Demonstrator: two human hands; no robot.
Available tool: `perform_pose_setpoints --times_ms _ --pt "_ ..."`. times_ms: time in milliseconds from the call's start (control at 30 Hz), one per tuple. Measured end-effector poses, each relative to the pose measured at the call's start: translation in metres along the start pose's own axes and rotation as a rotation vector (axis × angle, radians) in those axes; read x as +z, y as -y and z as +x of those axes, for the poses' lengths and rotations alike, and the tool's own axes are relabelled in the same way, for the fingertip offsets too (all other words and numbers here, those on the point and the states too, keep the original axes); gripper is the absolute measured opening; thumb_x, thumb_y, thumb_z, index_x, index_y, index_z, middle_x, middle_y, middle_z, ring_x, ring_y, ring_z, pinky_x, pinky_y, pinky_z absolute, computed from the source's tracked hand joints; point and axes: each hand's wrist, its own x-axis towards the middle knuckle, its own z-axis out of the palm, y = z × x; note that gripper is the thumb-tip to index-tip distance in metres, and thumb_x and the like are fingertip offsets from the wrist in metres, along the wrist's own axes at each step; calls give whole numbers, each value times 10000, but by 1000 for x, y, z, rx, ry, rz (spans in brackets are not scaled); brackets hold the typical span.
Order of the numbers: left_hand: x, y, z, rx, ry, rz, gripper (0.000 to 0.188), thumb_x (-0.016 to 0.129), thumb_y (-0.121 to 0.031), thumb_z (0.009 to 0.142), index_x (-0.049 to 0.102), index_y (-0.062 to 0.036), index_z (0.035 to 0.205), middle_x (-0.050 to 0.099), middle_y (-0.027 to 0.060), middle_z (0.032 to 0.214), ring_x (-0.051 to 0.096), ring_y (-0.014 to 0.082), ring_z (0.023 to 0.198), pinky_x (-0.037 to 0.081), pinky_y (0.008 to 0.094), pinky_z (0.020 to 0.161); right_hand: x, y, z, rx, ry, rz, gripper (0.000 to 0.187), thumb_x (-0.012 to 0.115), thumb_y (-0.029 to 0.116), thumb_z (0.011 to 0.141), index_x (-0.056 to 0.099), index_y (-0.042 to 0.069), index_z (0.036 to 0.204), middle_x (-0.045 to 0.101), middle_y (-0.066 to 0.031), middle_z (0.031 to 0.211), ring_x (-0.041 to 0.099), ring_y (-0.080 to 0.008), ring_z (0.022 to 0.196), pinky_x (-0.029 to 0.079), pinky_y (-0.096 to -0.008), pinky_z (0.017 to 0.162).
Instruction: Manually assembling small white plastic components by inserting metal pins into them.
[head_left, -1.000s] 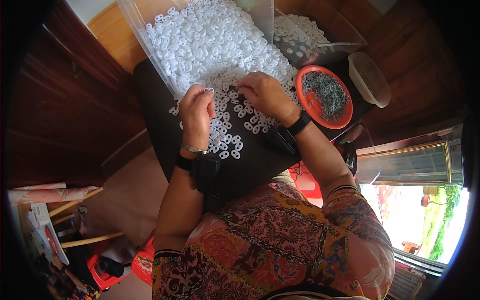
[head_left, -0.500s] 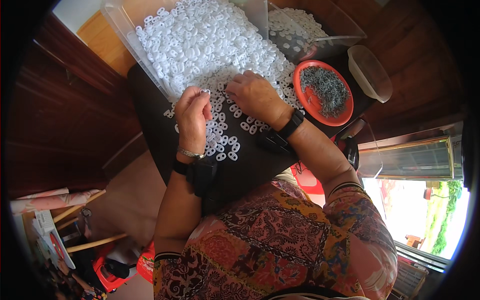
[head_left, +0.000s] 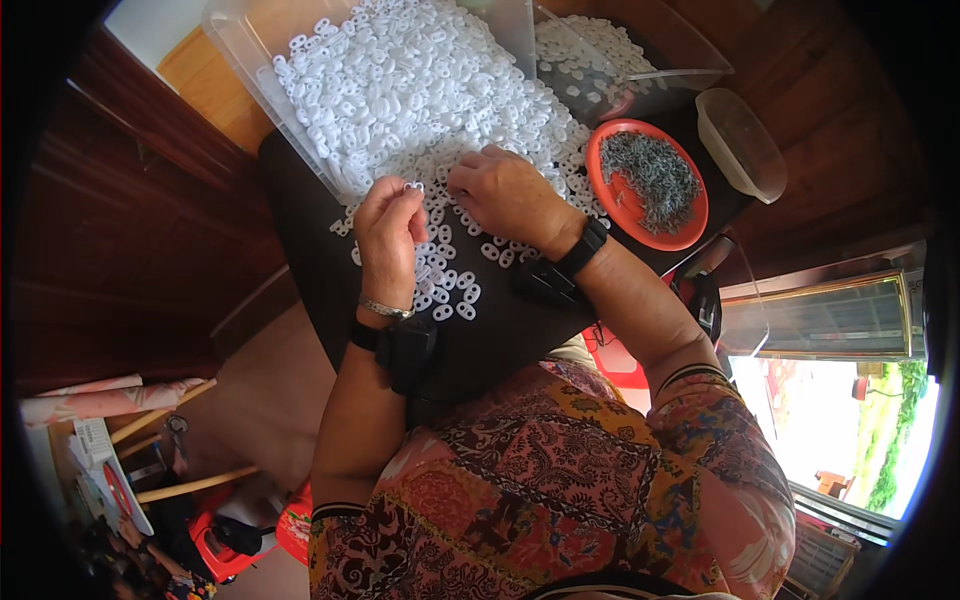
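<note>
Hands: left hand (head_left: 388, 232) pinches white ring (head_left: 413, 186); right hand (head_left: 508, 195) rests on heap (head_left: 420, 90).

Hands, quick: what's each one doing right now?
Left hand: fingers pinched on one small white plastic piece.
Right hand: palm down on the white pieces; grip cannot be told.

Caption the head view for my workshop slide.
Left hand pinches a small white plastic ring; right hand rests on the white pile beside a round orange dish.

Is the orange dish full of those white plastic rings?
No, the orange dish holds a heap of small grey metal bits, not white rings.
</note>
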Motion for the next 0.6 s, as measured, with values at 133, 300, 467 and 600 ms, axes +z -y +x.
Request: perform_pose_setpoints --times_ms 133,300,467,600 --pt "3 -3 -3 -9 -34 49 91 551 -101 836 529 -44 768 469 -13 591 412 57 492 335 200 456 4 1 0 -19 -8 34 105 601 112 763 617 77 861 584 -93 844 579 -288 822 476 -391 743" --pt "5 -4 -4 -12 -35 93 134 485 -126 869 535 -35 785 487 -2 610 423 74 503 333 212 490 1 1 -4 -31 -36 76 125 592 94 758 625 75 877 583 -95 832 587 -295 808 478 -399 736" --pt "3 -7 -2 -20 -19 98 137 485 -126 870 527 -38 774 483 -1 603 421 76 498 334 212 492 -7 -1 -1 15 -13 218 121 590 66 783 624 55 899 620 -91 819 613 -243 790 483 -354 724" --pt "2 -9 -2 -24 -14 79 120 506 -124 859 525 -45 770 485 -5 604 429 74 504 345 211 491 -21 -1 6 324 128 795 106 608 89 824 618 28 910 630 -47 822 598 -141 755 475 -284 712"
